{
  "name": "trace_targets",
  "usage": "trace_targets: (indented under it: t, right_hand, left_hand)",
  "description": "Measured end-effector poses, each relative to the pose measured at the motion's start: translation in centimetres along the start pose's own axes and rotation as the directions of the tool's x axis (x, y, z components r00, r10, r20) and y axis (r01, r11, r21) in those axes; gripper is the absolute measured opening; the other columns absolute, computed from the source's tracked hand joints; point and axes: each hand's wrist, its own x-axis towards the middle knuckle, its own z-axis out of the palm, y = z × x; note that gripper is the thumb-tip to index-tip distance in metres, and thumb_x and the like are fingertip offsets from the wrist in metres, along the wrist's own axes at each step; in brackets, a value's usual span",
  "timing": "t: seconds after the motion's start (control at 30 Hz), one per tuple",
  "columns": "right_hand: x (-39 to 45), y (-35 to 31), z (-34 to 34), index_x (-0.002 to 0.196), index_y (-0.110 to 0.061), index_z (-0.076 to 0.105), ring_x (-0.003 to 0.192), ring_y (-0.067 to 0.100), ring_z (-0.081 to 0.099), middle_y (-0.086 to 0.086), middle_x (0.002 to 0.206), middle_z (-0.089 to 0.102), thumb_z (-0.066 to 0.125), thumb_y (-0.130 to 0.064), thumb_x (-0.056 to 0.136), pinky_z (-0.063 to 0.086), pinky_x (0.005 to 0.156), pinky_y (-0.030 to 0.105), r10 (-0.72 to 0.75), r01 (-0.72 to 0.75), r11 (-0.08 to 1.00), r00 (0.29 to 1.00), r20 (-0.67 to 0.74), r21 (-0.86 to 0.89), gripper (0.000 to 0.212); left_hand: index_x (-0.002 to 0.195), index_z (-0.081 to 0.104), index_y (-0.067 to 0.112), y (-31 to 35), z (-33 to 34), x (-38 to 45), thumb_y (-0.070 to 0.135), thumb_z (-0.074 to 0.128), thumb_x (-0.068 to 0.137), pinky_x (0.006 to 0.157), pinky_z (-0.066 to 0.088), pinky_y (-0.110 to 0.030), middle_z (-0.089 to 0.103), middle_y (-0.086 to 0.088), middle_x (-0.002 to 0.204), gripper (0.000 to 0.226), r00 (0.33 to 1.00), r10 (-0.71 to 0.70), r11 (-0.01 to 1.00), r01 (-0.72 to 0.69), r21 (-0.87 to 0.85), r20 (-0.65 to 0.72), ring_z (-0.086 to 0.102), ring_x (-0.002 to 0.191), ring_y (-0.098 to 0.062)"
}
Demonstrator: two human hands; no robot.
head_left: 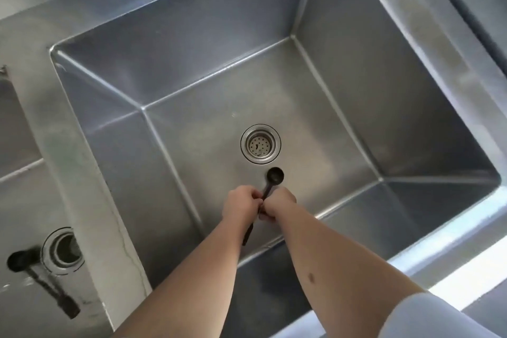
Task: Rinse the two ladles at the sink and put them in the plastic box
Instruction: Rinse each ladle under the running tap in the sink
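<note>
Both the left hand [241, 204] and right hand [278, 206] grasp one ladle [270, 182] over the sink [356, 90]; the second ladle [41, 280] lies in the adjoining basin, apparently unrinsed, and no box is visible.

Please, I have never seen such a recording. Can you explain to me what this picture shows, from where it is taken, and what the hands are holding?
There is no machine here. A person wears a camera on the head, so the single picture looks down along both bare arms.

Below is a steel sink with a round drain in its floor. The left hand and the right hand meet over the basin, and both grip the handle of a dark ladle, whose bowl points toward the drain.

A second dark ladle lies in the neighbouring basin on the left, beside another drain. No running water is visible, and the plastic box cannot be identified.
</note>
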Motion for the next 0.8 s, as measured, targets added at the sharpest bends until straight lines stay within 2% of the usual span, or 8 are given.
trace_targets:
  t: [0.07,0.17,0.3,0.47,0.53,0.63,0.73,0.8]
  right_hand:
    - [0.4,0.1,0.2,0.106,-0.005,0.062,0.077,0.036,0.069,0.023,0.105,0.064,0.059,0.007,0.081,0.052,0.034,0.029,0.008,-0.008,1.000,1.000,-0.022,0.009,0.028]
    - [0.9,0.3,0.3,0.100,-0.008,0.062,0.072,0.031,0.066,0.020,0.102,0.065,0.059,0.004,0.079,0.050,0.035,0.025,-0.031,0.028,0.998,0.998,-0.049,-0.056,0.024]
    - [-0.1,0.3,-0.3,0.084,-0.012,0.062,0.056,0.022,0.056,0.014,0.085,0.065,0.059,-0.003,0.081,0.032,0.026,0.013,-0.085,0.069,0.972,0.994,-0.062,-0.226,0.010]
    - [-5.0,-2.0,-1.4,0.098,-0.008,0.067,0.097,0.032,0.066,0.015,0.101,0.069,0.054,-0.022,0.088,0.044,0.069,0.027,-0.292,0.230,0.816,0.956,-0.035,-0.531,0.022]
    - [-8.4,-3.0,-1.7,0.087,-0.016,0.062,0.099,0.033,0.064,0.011,0.096,0.066,0.053,-0.029,0.088,0.046,0.073,0.029,-0.397,0.304,0.769,0.917,-0.046,-0.562,0.016]
    - [-14.6,-3.9,-1.3,0.110,-0.024,0.055,0.108,0.031,0.060,0.005,0.112,0.066,0.045,-0.042,0.083,0.045,0.087,0.039,-0.521,0.344,0.652,0.851,-0.069,-0.676,0.034]
    - [-20.7,-4.6,0.5,0.134,-0.027,0.042,0.142,0.028,0.031,0.000,0.150,0.042,0.043,-0.044,0.087,0.023,0.111,0.058,-0.648,0.377,0.475,0.762,-0.025,-0.795,0.050]
    - [-24.2,-5.0,2.8,0.149,-0.027,0.026,0.152,0.026,0.007,0.001,0.165,0.016,0.041,-0.046,0.092,0.009,0.116,0.059,-0.709,0.420,0.379,0.705,0.034,-0.825,0.063]
  left_hand:
    - [0.084,0.073,0.033,0.0,0.3,0.3,0.025,0.063,0.071,0.073,0.057,-0.033,0.073,0.003,0.084,0.018,1.000,-0.008,1.000,0.008,0.010,-0.005,0.067,0.081,-0.021]
    - [0.080,0.072,0.030,0.1,0.6,0.8,0.023,0.063,0.072,0.071,0.056,-0.033,0.072,-0.001,0.085,0.013,1.000,-0.004,1.000,0.004,0.015,-0.016,0.068,0.082,-0.024]
    - [0.091,0.068,0.028,-0.2,0.6,0.4,0.034,0.067,0.077,0.074,0.050,-0.031,0.071,-0.004,0.099,0.016,0.997,0.012,0.999,-0.010,0.037,-0.072,0.066,0.094,-0.027]
    - [0.124,0.055,0.018,0.6,-2.8,-3.3,0.043,0.053,0.087,0.086,0.047,-0.039,0.065,-0.014,0.120,0.044,0.977,0.169,0.977,-0.149,0.154,-0.129,0.058,0.112,-0.035]
    - [0.124,0.052,0.015,1.2,-5.6,-5.7,0.042,0.049,0.090,0.089,0.048,-0.042,0.064,-0.015,0.119,0.044,0.952,0.262,0.948,-0.222,0.229,-0.160,0.058,0.112,-0.036]
    - [0.110,0.050,0.016,1.0,-10.6,-10.0,0.043,0.047,0.087,0.080,0.050,-0.043,0.061,-0.011,0.108,0.036,0.862,0.440,0.871,-0.341,0.354,-0.251,0.057,0.105,-0.034]
    - [0.123,0.044,0.020,-0.8,-15.5,-14.7,0.046,0.044,0.084,0.075,0.049,-0.043,0.056,-0.009,0.114,0.047,0.728,0.615,0.739,-0.399,0.542,-0.303,0.050,0.111,-0.029]
    - [0.134,0.039,0.022,-3.3,-18.3,-17.6,0.050,0.041,0.085,0.084,0.048,-0.045,0.052,-0.010,0.130,0.056,0.717,0.603,0.745,-0.349,0.569,-0.350,0.044,0.123,-0.029]
